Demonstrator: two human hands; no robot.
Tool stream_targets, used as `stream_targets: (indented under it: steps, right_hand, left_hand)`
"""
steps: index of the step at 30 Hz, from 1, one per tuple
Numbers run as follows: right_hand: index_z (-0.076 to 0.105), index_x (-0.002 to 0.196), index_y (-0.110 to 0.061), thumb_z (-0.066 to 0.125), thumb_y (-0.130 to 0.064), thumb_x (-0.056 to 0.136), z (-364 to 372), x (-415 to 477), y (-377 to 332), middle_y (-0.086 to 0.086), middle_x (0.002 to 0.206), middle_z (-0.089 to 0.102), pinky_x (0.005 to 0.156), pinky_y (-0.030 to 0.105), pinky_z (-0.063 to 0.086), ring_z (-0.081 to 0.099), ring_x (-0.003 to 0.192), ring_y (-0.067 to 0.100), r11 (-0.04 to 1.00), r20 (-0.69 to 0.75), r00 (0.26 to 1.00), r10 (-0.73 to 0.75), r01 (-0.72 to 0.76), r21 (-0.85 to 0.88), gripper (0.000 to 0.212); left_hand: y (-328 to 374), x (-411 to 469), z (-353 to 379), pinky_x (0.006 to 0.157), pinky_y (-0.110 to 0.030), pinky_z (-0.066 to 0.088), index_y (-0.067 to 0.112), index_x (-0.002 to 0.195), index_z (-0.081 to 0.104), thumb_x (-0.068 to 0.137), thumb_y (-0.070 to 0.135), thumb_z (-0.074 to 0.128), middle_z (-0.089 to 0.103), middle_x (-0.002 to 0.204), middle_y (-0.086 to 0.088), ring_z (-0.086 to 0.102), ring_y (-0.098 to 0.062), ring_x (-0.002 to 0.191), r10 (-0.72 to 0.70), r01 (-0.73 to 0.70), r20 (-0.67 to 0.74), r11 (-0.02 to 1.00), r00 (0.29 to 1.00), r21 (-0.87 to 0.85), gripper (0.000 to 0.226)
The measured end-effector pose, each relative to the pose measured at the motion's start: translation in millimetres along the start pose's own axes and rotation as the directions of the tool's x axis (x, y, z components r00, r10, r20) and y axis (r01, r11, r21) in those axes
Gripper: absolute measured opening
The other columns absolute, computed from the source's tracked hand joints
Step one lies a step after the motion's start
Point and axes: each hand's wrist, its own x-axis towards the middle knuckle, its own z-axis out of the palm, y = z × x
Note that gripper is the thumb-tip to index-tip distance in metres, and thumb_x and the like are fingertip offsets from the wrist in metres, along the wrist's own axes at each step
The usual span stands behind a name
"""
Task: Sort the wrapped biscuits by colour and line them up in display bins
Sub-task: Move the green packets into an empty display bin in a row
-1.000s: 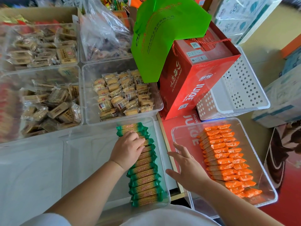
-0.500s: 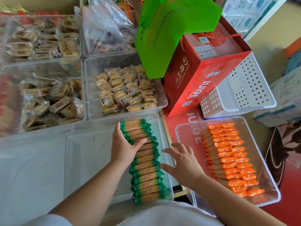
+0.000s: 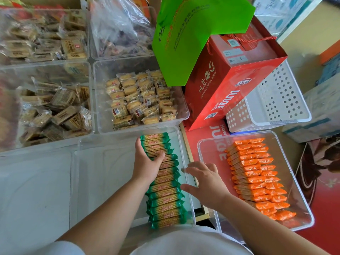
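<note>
Left hand (image 3: pixel 148 163) clasps the upper green biscuits (image 3: pixel 165 199) in a bin (image 3: pixel 103 181), right hand (image 3: pixel 206 183) open, fingers spread, holding nothing, near the orange biscuits (image 3: pixel 257 177)

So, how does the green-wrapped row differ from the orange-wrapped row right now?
The green row is wrapped in green, the orange row in orange. The left hand grips the green row's far packs; no hand touches the orange row. Both lie lined up in clear bins.
</note>
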Motion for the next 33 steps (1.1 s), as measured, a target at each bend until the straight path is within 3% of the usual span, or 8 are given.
stream_targets:
  steps: [7, 10, 14, 19, 23, 28, 31, 33]
  right_hand:
    - [0.051, 0.142, -0.044, 0.058, -0.066, 0.087, 0.0, 1.2, -0.1, -0.027, 0.144, 0.041, 0.110, 0.038, 0.032, 0.026, 0.127, 0.014, 1.000, -0.018, 1.000, -0.013, 0.013, 0.020, 0.059]
    - [0.050, 0.142, -0.045, 0.058, -0.066, 0.088, 0.5, 0.3, 1.0, -0.026, 0.143, 0.042, 0.111, 0.039, 0.033, 0.026, 0.128, 0.014, 1.000, -0.023, 1.000, -0.013, 0.014, 0.017, 0.059]
    - [0.049, 0.143, -0.045, 0.056, -0.068, 0.087, 2.8, 0.2, 2.9, -0.025, 0.142, 0.043, 0.111, 0.040, 0.033, 0.025, 0.129, 0.014, 1.000, -0.031, 1.000, -0.006, 0.007, 0.023, 0.060]
    - [0.051, 0.143, -0.043, 0.058, -0.065, 0.087, 4.9, 1.4, 3.9, -0.028, 0.139, 0.045, 0.107, 0.035, 0.033, 0.027, 0.123, 0.012, 0.999, -0.049, 0.999, -0.013, 0.015, 0.040, 0.061]
    - [0.052, 0.144, -0.038, 0.062, -0.061, 0.087, 3.0, 2.8, 4.7, -0.029, 0.141, 0.045, 0.096, 0.025, 0.029, 0.028, 0.116, 0.011, 0.999, -0.051, 0.998, -0.036, 0.038, 0.026, 0.062]
    - [0.051, 0.146, -0.037, 0.060, -0.061, 0.088, 2.7, 2.3, 5.1, -0.026, 0.143, 0.046, 0.101, 0.029, 0.031, 0.027, 0.117, 0.010, 0.998, -0.058, 0.997, -0.041, 0.043, 0.035, 0.063]
    - [0.051, 0.145, -0.039, 0.058, -0.064, 0.086, 4.1, 0.2, 6.3, -0.025, 0.140, 0.047, 0.106, 0.034, 0.034, 0.027, 0.118, 0.010, 0.998, -0.069, 0.997, -0.035, 0.038, 0.050, 0.064]
    - [0.050, 0.145, -0.040, 0.057, -0.065, 0.086, 5.5, -0.1, 7.4, -0.024, 0.139, 0.046, 0.107, 0.035, 0.035, 0.027, 0.118, 0.010, 0.998, -0.073, 0.997, -0.032, 0.036, 0.051, 0.064]
  left_hand:
    - [1.4, -2.1, -2.4, 0.105, -0.054, 0.049, 0.052, 0.151, 0.000, 0.096, 0.033, 0.065, 0.031, 0.157, 0.003, 0.046, -0.022, 0.136, 0.049, -0.054, 0.128, 0.998, 0.991, 0.033, 0.087]
    - [-4.5, -4.5, -11.9, 0.100, -0.052, 0.051, 0.063, 0.147, 0.000, 0.098, 0.025, 0.064, 0.034, 0.157, 0.006, 0.050, -0.018, 0.131, 0.045, -0.027, 0.185, 0.995, 0.982, -0.094, 0.089]
    - [-11.0, -7.9, -16.6, 0.083, -0.041, 0.053, 0.062, 0.149, -0.007, 0.099, 0.025, 0.064, 0.031, 0.159, 0.004, 0.053, -0.022, 0.129, -0.018, 0.041, 0.109, 0.977, 0.994, -0.208, 0.095]
    - [-0.6, -6.6, -4.7, 0.074, -0.032, 0.056, 0.062, 0.148, 0.002, 0.107, 0.026, 0.046, 0.050, 0.144, 0.004, 0.063, -0.015, 0.112, -0.034, 0.058, 0.189, 0.991, 0.981, -0.124, 0.070]
    - [6.1, -8.4, -0.5, 0.081, -0.034, 0.056, 0.063, 0.147, -0.005, 0.108, 0.027, 0.043, 0.046, 0.149, 0.005, 0.061, -0.017, 0.117, -0.019, 0.031, 0.229, 0.998, 0.973, -0.049, 0.072]
    - [5.4, -10.0, -8.5, 0.091, -0.047, 0.056, 0.065, 0.147, -0.006, 0.108, 0.027, 0.043, 0.047, 0.146, 0.007, 0.063, -0.016, 0.114, -0.044, 0.103, 0.298, 0.977, 0.954, -0.186, 0.074]
    - [5.5, -15.2, -11.4, 0.104, -0.058, 0.046, 0.061, 0.150, -0.005, 0.107, 0.038, 0.044, 0.036, 0.155, 0.005, 0.054, -0.021, 0.128, -0.088, 0.145, 0.193, 0.942, 0.977, -0.303, 0.070]
    - [-0.2, -15.4, -10.7, 0.112, -0.061, 0.036, 0.060, 0.151, -0.003, 0.103, 0.055, 0.041, 0.023, 0.165, 0.002, 0.040, -0.026, 0.143, -0.143, 0.153, 0.056, 0.957, 0.988, -0.247, 0.066]
